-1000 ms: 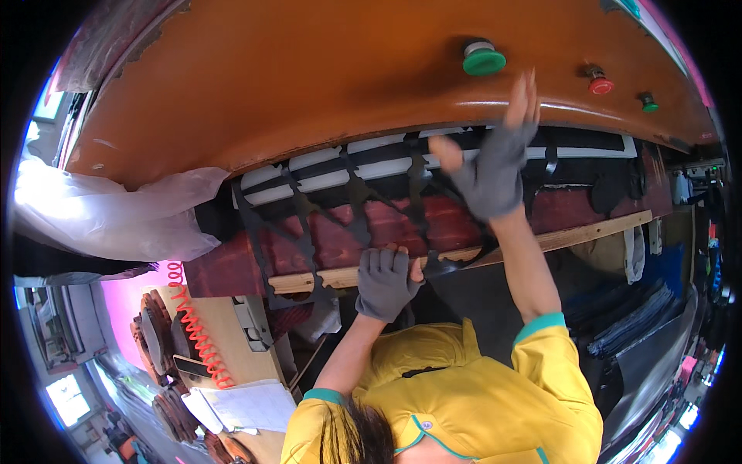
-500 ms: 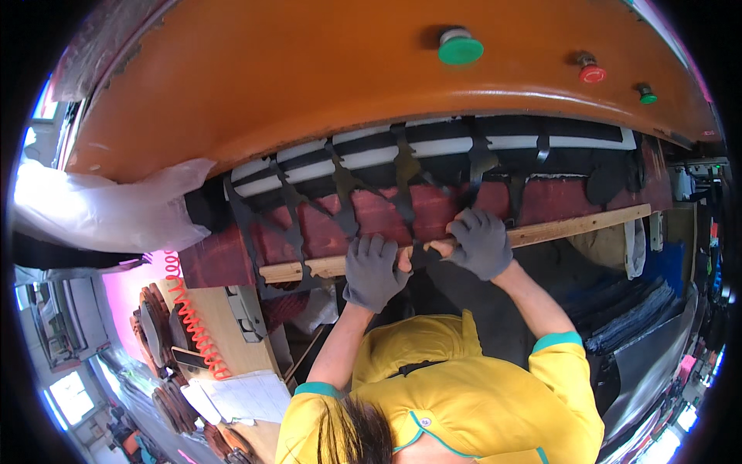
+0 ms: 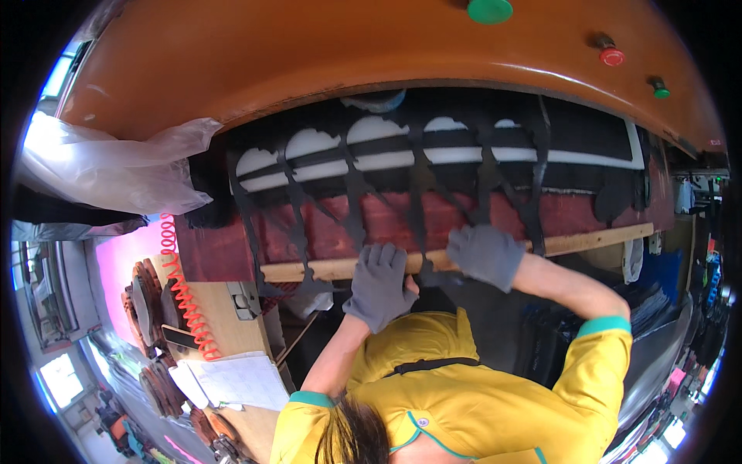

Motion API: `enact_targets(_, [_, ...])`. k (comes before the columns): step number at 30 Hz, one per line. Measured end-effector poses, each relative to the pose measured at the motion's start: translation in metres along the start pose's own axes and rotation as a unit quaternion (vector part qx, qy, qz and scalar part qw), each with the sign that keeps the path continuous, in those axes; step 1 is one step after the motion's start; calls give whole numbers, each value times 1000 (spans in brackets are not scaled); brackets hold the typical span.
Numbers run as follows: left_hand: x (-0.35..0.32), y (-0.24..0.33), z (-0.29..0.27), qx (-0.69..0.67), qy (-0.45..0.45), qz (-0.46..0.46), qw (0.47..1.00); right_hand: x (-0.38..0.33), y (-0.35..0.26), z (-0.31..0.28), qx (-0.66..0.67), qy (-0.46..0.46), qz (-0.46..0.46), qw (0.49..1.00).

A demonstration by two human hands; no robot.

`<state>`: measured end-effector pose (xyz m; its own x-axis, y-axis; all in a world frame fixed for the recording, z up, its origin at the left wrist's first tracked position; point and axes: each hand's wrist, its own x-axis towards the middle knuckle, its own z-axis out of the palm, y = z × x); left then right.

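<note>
I see both gloved hands on black web [image 3: 417,193] at wood strip [image 3: 464,255]. Left hand [image 3: 379,284] flat, pressing. Right hand [image 3: 485,255] curled, grasp unclear. Strip runs left-right; web lies beyond.

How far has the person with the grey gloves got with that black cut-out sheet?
Done: the black sheet with cut-out holes lies spread over the dark red bed, white showing through the holes. In hand: both gloved hands, left hand and right hand, press its lower edge at the long wooden strip. Left: the narrow black webbing is not yet lifted off the bed.
</note>
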<state>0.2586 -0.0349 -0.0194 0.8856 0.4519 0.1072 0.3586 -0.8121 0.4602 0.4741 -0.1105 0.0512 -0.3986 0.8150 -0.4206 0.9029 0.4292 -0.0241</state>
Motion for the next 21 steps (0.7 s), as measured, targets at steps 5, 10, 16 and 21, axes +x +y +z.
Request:
enact_targets(5, [-22, 12, -11, -82, -46, -54, 994, -5, 7, 5, 336, 289, 83, 893])
enact_targets(10, [21, -5, -30, 6, 224, -119, 967, 79, 22, -8, 219, 429, 281, 830])
enact_targets(16, [63, -38, -31, 71, 259, -77, 960, 113, 20, -11, 285, 407, 277, 823])
enact_targets(21, [35, -31, -24, 65, 236, -101, 964, 92, 11, 1, 438, 478, 194, 736])
